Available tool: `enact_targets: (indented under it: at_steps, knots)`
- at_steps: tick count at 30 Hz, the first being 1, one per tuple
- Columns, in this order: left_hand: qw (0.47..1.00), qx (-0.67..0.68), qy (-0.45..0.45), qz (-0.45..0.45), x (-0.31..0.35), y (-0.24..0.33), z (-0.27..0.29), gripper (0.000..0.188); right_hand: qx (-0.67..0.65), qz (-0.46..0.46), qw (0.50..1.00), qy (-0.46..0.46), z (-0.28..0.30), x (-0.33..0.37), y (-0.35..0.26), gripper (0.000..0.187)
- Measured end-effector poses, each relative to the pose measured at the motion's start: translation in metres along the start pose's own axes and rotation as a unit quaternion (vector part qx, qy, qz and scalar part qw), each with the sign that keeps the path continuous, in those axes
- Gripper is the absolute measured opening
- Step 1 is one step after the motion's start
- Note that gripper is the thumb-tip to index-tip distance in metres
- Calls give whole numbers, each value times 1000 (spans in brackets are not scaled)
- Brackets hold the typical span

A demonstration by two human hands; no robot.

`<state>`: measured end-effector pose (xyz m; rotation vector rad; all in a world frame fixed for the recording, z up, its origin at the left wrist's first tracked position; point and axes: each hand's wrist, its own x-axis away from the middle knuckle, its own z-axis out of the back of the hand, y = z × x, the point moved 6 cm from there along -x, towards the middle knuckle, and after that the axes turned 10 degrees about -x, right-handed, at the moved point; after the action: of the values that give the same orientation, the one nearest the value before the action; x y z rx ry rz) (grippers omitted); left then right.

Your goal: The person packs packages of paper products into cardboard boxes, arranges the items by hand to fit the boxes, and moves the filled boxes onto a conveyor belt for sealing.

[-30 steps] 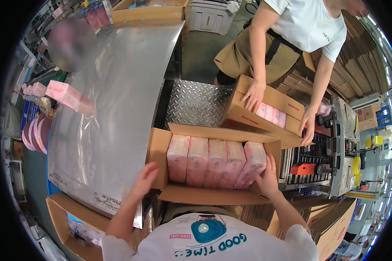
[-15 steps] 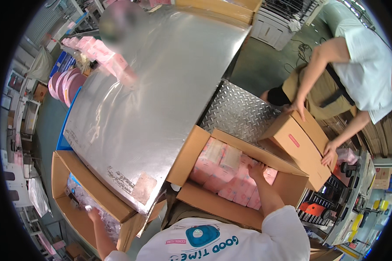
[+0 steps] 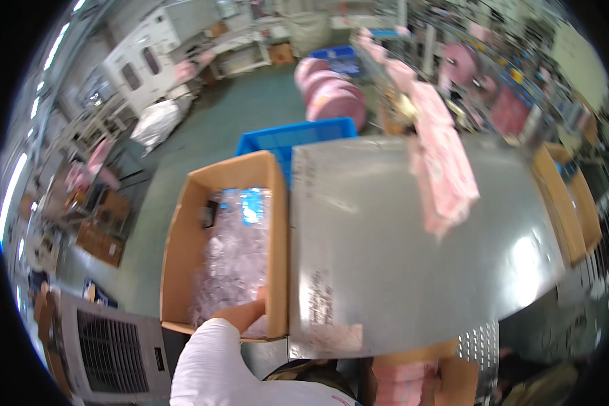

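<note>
My left hand [image 3: 256, 308] reaches down into the near end of an open cardboard box [image 3: 172, 264] on the left. Loose crumpled clear plastic [image 3: 233, 264] fills the box, and the hand is among it. Blur and the box wall hide the fingers, so what they hold cannot be made out. A blue-and-clear plastic package [image 3: 252, 206] and a small black object [image 3: 211, 211] lie at the box's far end. My right hand is out of view. At the lower edge, pink wrapped packs [image 3: 399, 384] sit in another open carton [image 3: 457, 380].
A metal table [image 3: 413, 284] stands right of the box, with a row of pink packs [image 3: 446, 159] running onto it. Behind are a blue crate [image 3: 298, 139] and pink rolls [image 3: 335, 105]. A grey vented machine [image 3: 111, 348] stands at the left.
The view has swung left toward the plastic-filled box. My left hand is now deeper in its near end. My right hand, earlier on the pink packs in the carton, has left the view.
</note>
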<state>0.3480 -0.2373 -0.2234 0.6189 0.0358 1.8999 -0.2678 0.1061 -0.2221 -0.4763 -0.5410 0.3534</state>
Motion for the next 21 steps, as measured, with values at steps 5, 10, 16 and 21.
enact_targets:
  at_steps: [5,10,16,21]
  knots:
    - [956,294,6,-12,14,26,52,24,76,-15,995,-70,12,-43,-9,64]
    - [857,510,-62,-49,53,84,191,13,54,-22,989,-133,19,-34,21,61]
    - [751,591,-153,-251,170,251,260,20,11,16,985,-170,13,13,53,57]
    - [761,464,-311,-330,281,357,144,17,-145,3,967,-210,73,78,-1,51]
